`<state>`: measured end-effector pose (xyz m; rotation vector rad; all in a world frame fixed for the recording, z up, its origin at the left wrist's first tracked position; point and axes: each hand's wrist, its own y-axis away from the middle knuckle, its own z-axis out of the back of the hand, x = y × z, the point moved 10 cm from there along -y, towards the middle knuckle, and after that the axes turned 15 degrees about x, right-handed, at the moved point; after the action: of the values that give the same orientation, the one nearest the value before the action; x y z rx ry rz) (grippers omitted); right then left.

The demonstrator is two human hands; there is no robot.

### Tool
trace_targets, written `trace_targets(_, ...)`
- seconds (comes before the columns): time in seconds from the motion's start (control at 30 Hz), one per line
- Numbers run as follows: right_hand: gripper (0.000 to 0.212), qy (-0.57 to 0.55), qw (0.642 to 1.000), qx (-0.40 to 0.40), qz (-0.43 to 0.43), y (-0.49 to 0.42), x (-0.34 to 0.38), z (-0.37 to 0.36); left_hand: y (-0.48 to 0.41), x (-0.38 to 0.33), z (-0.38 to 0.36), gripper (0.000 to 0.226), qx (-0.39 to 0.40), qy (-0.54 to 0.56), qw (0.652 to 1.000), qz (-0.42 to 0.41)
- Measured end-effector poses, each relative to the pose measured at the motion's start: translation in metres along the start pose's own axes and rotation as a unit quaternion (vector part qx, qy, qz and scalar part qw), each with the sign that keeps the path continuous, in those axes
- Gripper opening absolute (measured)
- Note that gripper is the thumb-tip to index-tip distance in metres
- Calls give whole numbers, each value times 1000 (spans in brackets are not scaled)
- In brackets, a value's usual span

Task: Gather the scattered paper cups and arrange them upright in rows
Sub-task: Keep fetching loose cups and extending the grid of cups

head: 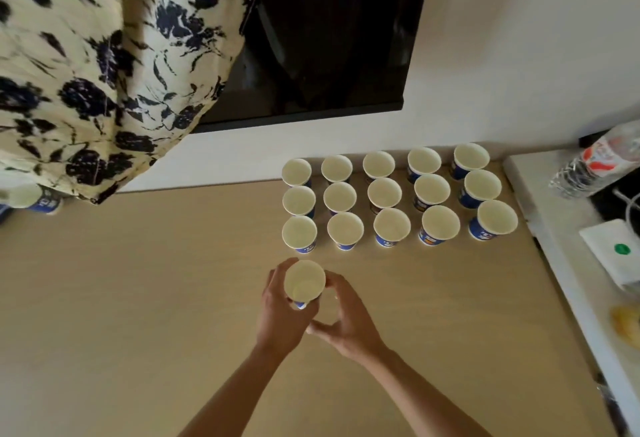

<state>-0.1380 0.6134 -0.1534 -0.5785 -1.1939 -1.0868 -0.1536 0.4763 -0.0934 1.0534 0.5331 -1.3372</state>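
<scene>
- Holding one paper cup (304,283) upright, your left hand (282,312) has its fingers wrapped around the cup's wall, mouth facing up, just in front of the nearest row.
- Your right hand (346,319) sits close against the same cup; its fingers curl loosely toward the cup's right side, thumb touching the left hand. Whether they actually press the cup you cannot tell.
- Fifteen cups (384,197) stand upright on the tan table (138,298), set in three rows of five, near the white wall, rims close together or touching.
- The held cup lines up with the leftmost column, in front of the front-left cup (299,231), apart from it.
- One more blue-and-white cup (33,198) shows at the far left edge, partly hidden beneath a floral cloth (86,73); its pose is unclear.
- To your right, a white ledge (547,215) carries a plastic bottle (599,163) lying tilted and a white box (614,256) with a green dot.
</scene>
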Motion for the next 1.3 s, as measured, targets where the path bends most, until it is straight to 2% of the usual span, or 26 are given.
trace_targets(0.2,63,-32,997,-63,-3,-17,8,-2,-2,17,0,81,17,12,1000,24)
trace_targets(0.3,60,-19,995,-93,-20,-19,-1,4,-1,26,-3,97,44,14,998,37)
trace_targets(0.4,58,-1,992,-118,-34,-22,-10,8,4,38,-1,102,55,19,997,59)
trace_targets(0.83,58,38,990,-122,-56,-45,-11,5,24,71,25,81,30,20,995,90)
trace_targets(1.1,61,30,989,-137,-55,-47,-15,5,36,85,37,78,24,17,994,101)
trace_targets(1.3,71,39,985,-159,-61,-33,-22,2,48,94,52,76,14,26,994,109)
